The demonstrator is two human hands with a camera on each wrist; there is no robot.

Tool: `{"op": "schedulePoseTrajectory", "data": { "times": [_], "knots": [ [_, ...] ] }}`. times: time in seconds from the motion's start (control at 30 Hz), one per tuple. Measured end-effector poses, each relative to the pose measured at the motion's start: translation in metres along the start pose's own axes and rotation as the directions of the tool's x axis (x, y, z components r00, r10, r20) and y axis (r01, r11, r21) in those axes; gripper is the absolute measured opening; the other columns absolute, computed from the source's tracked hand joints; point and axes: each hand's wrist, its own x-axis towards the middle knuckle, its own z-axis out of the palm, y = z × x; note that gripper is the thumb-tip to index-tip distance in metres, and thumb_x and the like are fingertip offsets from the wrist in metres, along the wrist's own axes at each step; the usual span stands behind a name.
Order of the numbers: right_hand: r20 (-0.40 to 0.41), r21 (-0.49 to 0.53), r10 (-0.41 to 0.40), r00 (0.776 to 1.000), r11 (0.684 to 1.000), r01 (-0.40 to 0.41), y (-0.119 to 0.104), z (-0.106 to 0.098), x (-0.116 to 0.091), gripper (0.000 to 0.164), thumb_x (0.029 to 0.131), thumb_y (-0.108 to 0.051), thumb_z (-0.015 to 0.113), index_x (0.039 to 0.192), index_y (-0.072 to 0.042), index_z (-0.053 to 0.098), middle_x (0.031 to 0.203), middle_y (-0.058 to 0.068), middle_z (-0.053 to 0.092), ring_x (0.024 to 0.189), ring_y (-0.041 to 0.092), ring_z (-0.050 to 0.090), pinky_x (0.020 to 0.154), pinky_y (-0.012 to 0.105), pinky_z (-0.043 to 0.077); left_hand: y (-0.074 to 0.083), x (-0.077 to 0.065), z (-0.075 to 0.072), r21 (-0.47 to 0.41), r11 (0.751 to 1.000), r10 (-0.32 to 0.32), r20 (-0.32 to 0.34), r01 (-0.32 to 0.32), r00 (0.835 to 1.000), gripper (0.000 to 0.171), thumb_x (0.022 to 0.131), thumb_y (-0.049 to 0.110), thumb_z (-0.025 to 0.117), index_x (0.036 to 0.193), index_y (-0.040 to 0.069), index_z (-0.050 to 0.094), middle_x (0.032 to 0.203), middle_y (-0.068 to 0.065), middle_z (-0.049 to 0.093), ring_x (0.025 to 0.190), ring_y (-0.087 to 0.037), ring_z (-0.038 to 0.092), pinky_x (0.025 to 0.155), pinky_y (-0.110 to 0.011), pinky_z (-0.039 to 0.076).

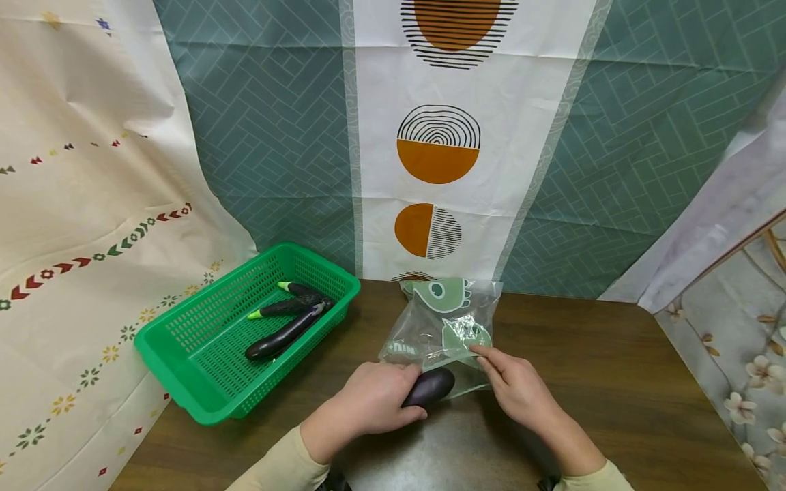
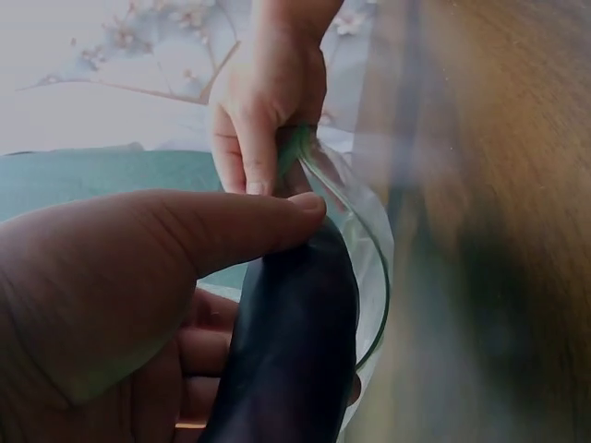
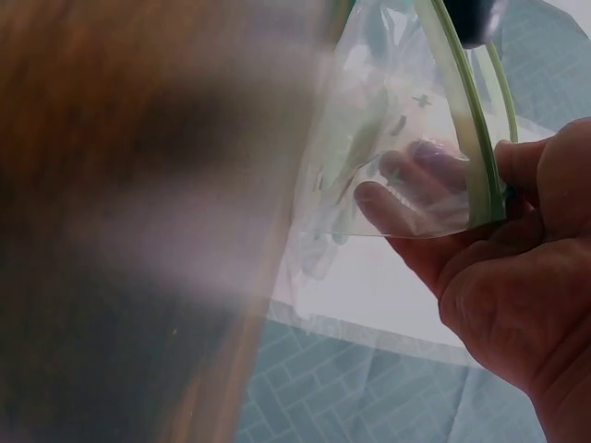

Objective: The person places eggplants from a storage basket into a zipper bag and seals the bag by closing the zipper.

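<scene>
In the head view, my left hand grips a dark purple eggplant, its rounded end pointing right at the mouth of a clear zip bag with green printing. The left wrist view shows the thumb lying over the eggplant and the fingers beneath it, with the bag's open rim around its far end. My right hand holds the bag's right side near the mouth. From the right wrist, the thumb and fingers pinch the corner by the green zip strip, with fingertips showing through the plastic.
To the left stands a green plastic basket with a long glossy eggplant and two smaller dark ones with green stems. Patterned cloth hangs behind the brown wooden table and along both sides.
</scene>
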Motion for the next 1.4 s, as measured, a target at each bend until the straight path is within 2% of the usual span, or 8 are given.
{"op": "schedulePoseTrajectory", "data": {
  "times": [0.23,0.53,0.8,1.07,1.2,1.4],
  "knots": [
    [0.001,0.003,0.001,1.000,1.000,-0.001,0.001,0.001,-0.001,0.031,0.113,-0.014,0.066,0.142,-0.009,0.076,0.136,0.007,0.078,0.122,0.030,0.075,0.099,0.056,0.061,0.000,0.001,0.008,0.037,0.999,-0.019,-0.051,0.020,0.999,0.055,0.089,0.059,0.088,0.118,0.017,0.066,0.087,0.009,0.070,0.068,-0.015,0.065,0.051,-0.036,0.044],
    [0.014,0.001,-0.019,1.000,1.000,0.019,0.002,0.002,-0.002,0.032,0.112,-0.013,0.068,0.143,-0.008,0.076,0.135,0.006,0.078,0.121,0.029,0.076,0.099,0.056,0.062,-0.003,0.003,0.010,0.012,0.998,-0.065,-0.027,0.065,0.998,0.064,0.090,0.060,0.087,0.132,0.015,0.069,0.091,0.007,0.074,0.070,-0.017,0.066,0.054,-0.038,0.047],
    [0.016,0.001,-0.016,1.000,1.000,0.016,0.001,0.002,-0.001,0.032,0.111,-0.009,0.068,0.141,-0.009,0.076,0.133,0.005,0.079,0.118,0.026,0.077,0.096,0.054,0.063,-0.005,0.006,0.014,-0.004,0.995,-0.100,-0.026,0.100,0.995,0.051,0.092,0.060,0.085,0.109,0.016,0.067,0.082,0.006,0.068,0.068,-0.020,0.066,0.054,-0.040,0.048],
    [0.017,0.009,-0.013,1.000,1.000,0.013,-0.001,0.001,-0.002,0.032,0.111,-0.009,0.068,0.142,-0.010,0.076,0.134,0.004,0.079,0.118,0.025,0.077,0.096,0.053,0.063,-0.008,0.006,0.017,-0.023,0.990,-0.136,-0.026,0.136,0.990,0.057,0.090,0.061,0.087,0.107,0.012,0.063,0.077,0.003,0.064,0.064,-0.020,0.064,0.052,-0.040,0.048],
    [-0.002,0.000,-0.025,1.000,1.000,0.025,0.000,0.001,-0.002,0.029,0.109,-0.008,0.072,0.138,-0.011,0.078,0.128,0.002,0.081,0.110,0.020,0.078,0.091,0.048,0.064,-0.010,0.007,0.020,-0.039,0.989,-0.146,-0.014,0.146,0.989,0.056,0.090,0.060,0.087,0.106,0.013,0.062,0.077,0.004,0.064,0.064,-0.020,0.064,0.053,-0.040,0.048],
    [-0.051,-0.034,-0.023,0.998,0.999,0.021,0.001,0.002,-0.001,0.021,0.104,-0.009,0.080,0.124,-0.013,0.084,0.110,-0.004,0.083,0.088,0.006,0.074,0.076,0.037,0.062,-0.011,0.007,0.022,-0.048,0.986,-0.158,0.004,0.158,0.987,0.055,0.090,0.062,0.086,0.104,0.014,0.063,0.077,0.003,0.065,0.064,-0.020,0.064,0.054,-0.040,0.048]
  ]
}}
